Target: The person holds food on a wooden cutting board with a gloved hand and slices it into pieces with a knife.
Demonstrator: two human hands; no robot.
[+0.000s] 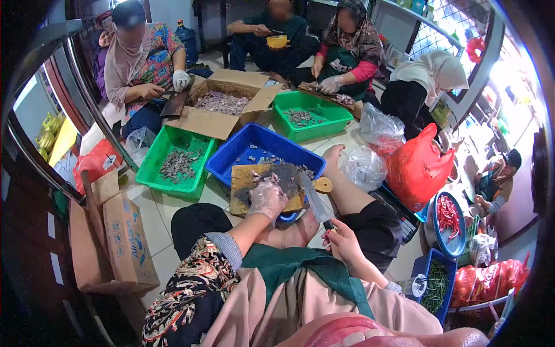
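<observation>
My left hand [267, 198], in a clear plastic glove, rests on a dark-stained wooden cutting board [241, 173]. Its fingers curl over small pinkish-grey pieces of meat [272, 178], which they partly hide. My right hand [344, 236], ungloved, is closed round the handle of a knife [314, 199]. The wide blade points up and away, over the board's right side near its round-ended handle. Under the board is a blue basin [222, 156] with cut pieces on its bottom.
Green basins [151, 173] [341, 128] and an open carton [202, 121] hold more pieces. Several people sit around, two with knives. To the right are a red plastic bag [419, 168], a basin of red chillies [448, 217] and a crate of green chillies [436, 286]. A cardboard box [130, 243] stands left.
</observation>
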